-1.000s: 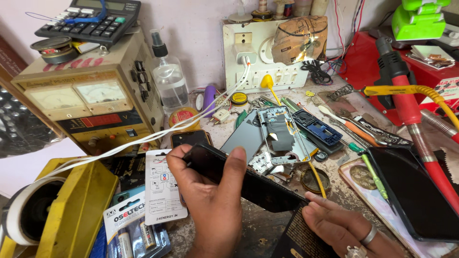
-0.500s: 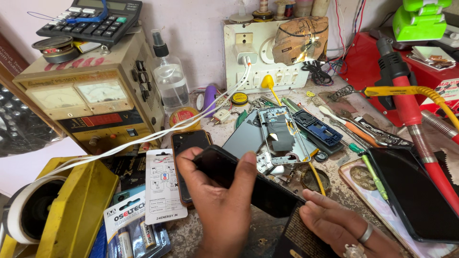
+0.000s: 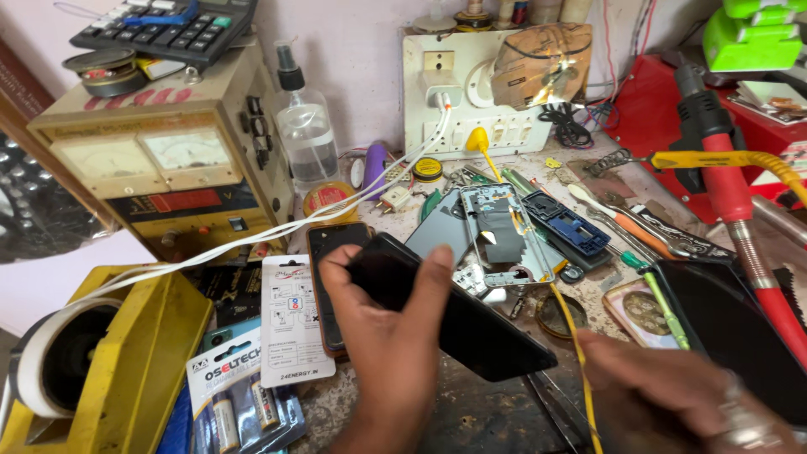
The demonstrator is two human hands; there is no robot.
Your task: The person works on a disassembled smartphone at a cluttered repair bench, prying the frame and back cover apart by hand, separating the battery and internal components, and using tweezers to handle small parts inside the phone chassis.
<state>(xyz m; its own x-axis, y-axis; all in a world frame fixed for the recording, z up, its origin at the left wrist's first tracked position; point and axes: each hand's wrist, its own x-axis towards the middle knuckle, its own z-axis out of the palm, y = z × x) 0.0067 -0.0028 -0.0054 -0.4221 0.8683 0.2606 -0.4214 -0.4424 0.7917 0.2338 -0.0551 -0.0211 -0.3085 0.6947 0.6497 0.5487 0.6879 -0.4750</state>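
My left hand grips a black smartphone, thumb on its near face and fingers curled over its upper end, holding it tilted above the cluttered bench. My right hand, with a ring on one finger, rests low at the lower right, just right of the phone's lower end and apart from it; it is blurred and nothing shows in it. Under the held phone lies another dark phone flat on the bench. Beyond sits an opened phone frame with exposed parts.
A yellow tape dispenser and battery pack lie at the left. A beige power supply and spray bottle stand behind. A red hot-air tool, a yellow wire, screwdrivers and a dark tablet crowd the right.
My left hand has shifted the black phone slightly right and down, tilting it. My right hand has slid right along the lower edge and is blurred by motion.
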